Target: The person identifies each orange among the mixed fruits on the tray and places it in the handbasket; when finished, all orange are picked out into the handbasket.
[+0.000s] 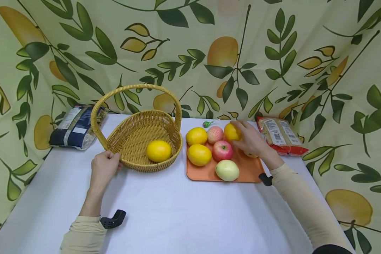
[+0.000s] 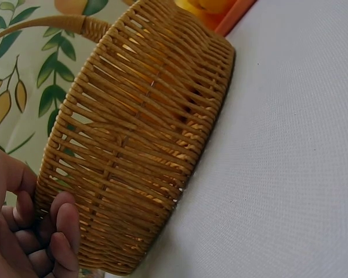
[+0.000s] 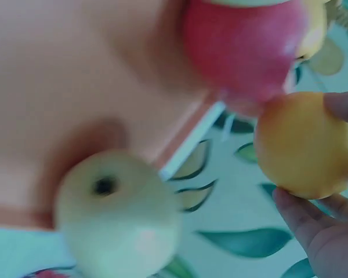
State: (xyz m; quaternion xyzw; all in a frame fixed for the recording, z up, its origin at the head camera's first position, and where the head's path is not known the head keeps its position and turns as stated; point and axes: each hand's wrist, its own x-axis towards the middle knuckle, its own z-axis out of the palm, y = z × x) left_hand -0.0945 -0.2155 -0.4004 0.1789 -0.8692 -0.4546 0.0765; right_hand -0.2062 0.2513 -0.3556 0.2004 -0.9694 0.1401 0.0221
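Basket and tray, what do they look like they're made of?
Basket: woven strands with a slight gloss, perhaps rattan or a plastic imitation; gaps show between them.
Tray: probably plastic, smooth and satiny; its even orange colour and rounded corner suggest moulding.

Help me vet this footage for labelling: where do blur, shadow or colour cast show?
Head view: mostly sharp, soft shadows on the white tablecloth; left wrist view: the weave of the basket reads clearly; right wrist view: bluish-green cast over the backdrop, tray and pale fruit blurred, dark shadow beside that fruit, orange fruit somewhat crisper.
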